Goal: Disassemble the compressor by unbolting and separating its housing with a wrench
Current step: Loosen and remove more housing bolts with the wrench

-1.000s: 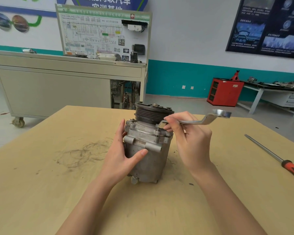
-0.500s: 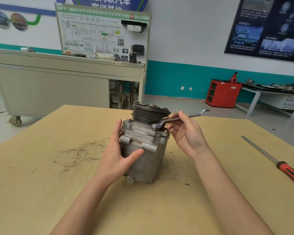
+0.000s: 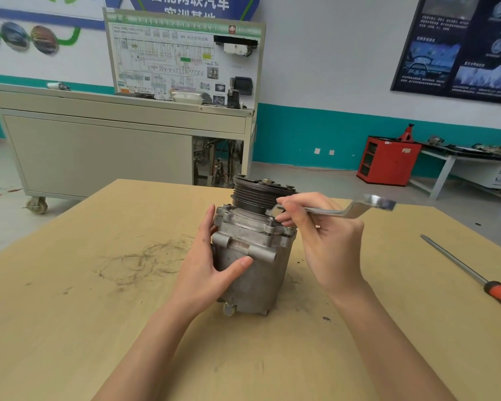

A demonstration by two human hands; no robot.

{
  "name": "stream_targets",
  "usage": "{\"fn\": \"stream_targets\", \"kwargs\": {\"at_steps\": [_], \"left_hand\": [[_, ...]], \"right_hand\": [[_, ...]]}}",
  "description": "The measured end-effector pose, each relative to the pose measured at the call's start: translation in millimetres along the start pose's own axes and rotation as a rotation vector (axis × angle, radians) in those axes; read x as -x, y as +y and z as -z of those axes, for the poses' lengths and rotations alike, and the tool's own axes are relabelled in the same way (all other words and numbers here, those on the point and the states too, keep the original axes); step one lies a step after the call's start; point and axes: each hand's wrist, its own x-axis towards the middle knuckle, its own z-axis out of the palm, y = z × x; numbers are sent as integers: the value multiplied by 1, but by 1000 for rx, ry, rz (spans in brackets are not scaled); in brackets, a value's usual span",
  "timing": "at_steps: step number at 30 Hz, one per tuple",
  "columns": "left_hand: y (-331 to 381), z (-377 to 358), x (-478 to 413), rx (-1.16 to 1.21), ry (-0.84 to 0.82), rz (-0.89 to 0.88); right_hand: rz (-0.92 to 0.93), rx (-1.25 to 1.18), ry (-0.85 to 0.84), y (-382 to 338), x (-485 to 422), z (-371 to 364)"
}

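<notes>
Since the earlier frame, the free end of the wrench is being swung out toward the right edge of the tabletop. Near the tabletop's middle, the upright compressor is being gripped by the left hand, thumb across its front. The wrench is being pinched by the right hand, its head at the compressor's top. A screwdriver is being left by the right edge.

Teal-banded wall running across twelve o'clock, grey wheeled cabinet standing at ten o'clock, red cabinet sitting at two o'clock.
</notes>
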Motion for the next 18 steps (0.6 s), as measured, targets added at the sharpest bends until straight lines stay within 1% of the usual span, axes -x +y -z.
{"fn": "stream_targets", "kwargs": {"at_steps": [3,5,6,7,10,12,13,15,17,18], "left_hand": [[2,1,0,-2,2,-6],[3,1,0,-2,8,-1],[3,0,0,1,7,1],[3,0,0,5,5,4],[2,0,0,3,5,1],[2,0,0,-2,12,-3],[2,0,0,-1,9,2],[2,0,0,3,2,10],[1,1,0,5,-2,12],[1,1,0,4,-2,12]], "right_hand": [[58,41,-2,-2,2,-1],[9,5,5,-3,6,-3],[-80,-74,22,-3,8,-3],[-212,-196,49,-1,9,-3],[-673,-671,118,13,6,0],[-930,-914,85,24,-1,3],[-1015,-983,66,28,-4,5],[-1067,-1074,85,32,-9,6],[-992,-1060,155,30,-14,11],[-935,-989,179,27,-18,15]]}}
